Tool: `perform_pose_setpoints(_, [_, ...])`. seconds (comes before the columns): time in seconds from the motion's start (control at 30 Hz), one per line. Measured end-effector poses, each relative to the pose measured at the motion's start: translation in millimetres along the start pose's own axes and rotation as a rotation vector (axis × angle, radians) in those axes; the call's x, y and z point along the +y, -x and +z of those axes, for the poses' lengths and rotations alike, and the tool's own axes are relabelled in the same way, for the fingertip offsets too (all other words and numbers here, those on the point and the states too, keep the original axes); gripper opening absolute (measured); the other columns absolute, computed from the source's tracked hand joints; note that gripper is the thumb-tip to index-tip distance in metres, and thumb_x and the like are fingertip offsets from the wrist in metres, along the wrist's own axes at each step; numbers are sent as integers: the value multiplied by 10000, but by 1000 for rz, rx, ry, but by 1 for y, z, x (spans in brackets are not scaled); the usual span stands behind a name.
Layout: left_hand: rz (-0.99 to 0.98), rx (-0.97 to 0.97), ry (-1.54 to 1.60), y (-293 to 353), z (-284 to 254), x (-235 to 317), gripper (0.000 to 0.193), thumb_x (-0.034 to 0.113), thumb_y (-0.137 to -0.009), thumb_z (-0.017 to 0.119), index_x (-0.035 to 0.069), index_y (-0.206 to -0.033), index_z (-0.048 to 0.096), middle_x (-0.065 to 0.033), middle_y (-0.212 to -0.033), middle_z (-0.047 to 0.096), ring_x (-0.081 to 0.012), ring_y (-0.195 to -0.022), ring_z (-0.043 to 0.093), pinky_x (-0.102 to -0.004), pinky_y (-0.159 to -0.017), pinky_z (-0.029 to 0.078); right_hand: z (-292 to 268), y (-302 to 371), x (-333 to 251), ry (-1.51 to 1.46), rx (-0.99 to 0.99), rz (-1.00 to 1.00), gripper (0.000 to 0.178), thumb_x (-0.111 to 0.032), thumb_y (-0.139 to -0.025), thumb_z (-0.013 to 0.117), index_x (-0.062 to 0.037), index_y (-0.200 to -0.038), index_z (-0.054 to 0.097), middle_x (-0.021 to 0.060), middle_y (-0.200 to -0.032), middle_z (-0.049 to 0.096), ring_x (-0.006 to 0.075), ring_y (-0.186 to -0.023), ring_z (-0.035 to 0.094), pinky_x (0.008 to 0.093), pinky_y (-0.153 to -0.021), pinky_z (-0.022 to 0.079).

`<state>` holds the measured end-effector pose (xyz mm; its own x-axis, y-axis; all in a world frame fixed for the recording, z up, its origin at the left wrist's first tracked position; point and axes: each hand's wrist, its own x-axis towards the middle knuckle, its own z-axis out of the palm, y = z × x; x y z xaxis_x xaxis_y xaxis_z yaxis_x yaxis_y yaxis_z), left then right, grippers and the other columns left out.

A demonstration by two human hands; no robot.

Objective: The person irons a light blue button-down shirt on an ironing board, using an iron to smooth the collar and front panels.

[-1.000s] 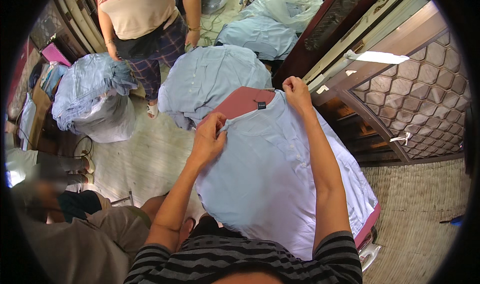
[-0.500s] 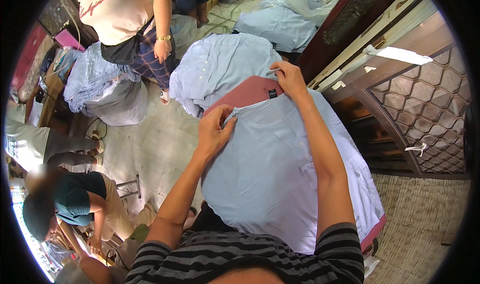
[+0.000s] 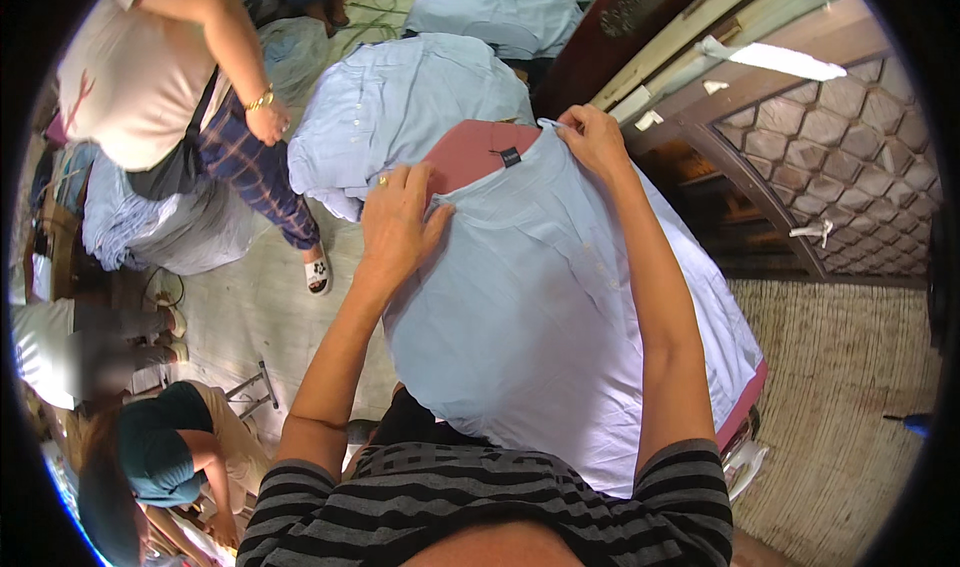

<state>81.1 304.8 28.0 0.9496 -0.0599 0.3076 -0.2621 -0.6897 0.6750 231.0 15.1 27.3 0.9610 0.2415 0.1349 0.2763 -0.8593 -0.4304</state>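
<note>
A light blue shirt (image 3: 500, 297) lies spread over a dusky red padded board (image 3: 470, 155), its neck opening toward the far end. The board's red cover shows through that opening, where a small dark label (image 3: 511, 156) sits at the neckline. At the left side of the neckline, my left hand (image 3: 395, 227) grips the shirt's edge between thumb and curled fingers. My right hand (image 3: 597, 145) pinches the far right corner of the neckline, and a narrow bit of cloth sticks out past the fingertips. The shirt's lower part runs to my waist.
Beyond the board rises a large pile of light blue shirts (image 3: 400, 107), with another pile (image 3: 495, 12) behind. A brown lattice metal door (image 3: 800, 157) stands close on my right. One person (image 3: 140, 77) stands at the far left; another (image 3: 165, 447) bends at the lower left.
The view has shifted, and most things sit further up and left. My left fingers have straightened somewhat over the neckline edge. The standing person has moved left, one foot now further forward.
</note>
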Motion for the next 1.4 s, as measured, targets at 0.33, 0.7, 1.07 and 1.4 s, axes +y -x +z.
perform_pose_setpoints(0.33, [140,-174,-278,-131,126,34,567,587,-909,578,52,-1051,703,-148,-1049,704,-357,-1057,626,-538,-915,423,-42,189,-17,-9,427,86,272,-24,-842,671,-29,-1113,656,149,-1106,638,316,-997,605,386,-880,490])
perform_pose_setpoints(0.7, [374,-72,228,-151,150,-7,241,272,-867,739,62,-904,625,-101,-800,638,-264,-715,593,-371,-660,464,-29,434,-3,485,562,741,457,-156,-880,690,-93,-1319,575,166,-1370,496,381,-1231,467,512,-1028,362])
perform_pose_setpoints(1.07, [876,-410,89,15,141,145,639,432,-940,619,99,-1462,459,-162,-1544,381,-373,-1425,345,-597,-1092,270,-83,532,77,527,860,881,366,-188,-901,669,-52,-1236,614,191,-1180,590,375,-1074,559,496,-947,415])
perform_pose_setpoints(1.4, [782,-494,-355,85,173,174,747,556,-918,564,164,-1530,395,-134,-1650,205,-407,-1512,156,-621,-1166,133,-115,569,154,251,831,1017,142,-152,-866,694,-37,-913,626,119,-814,642,324,-790,629,430,-719,500])
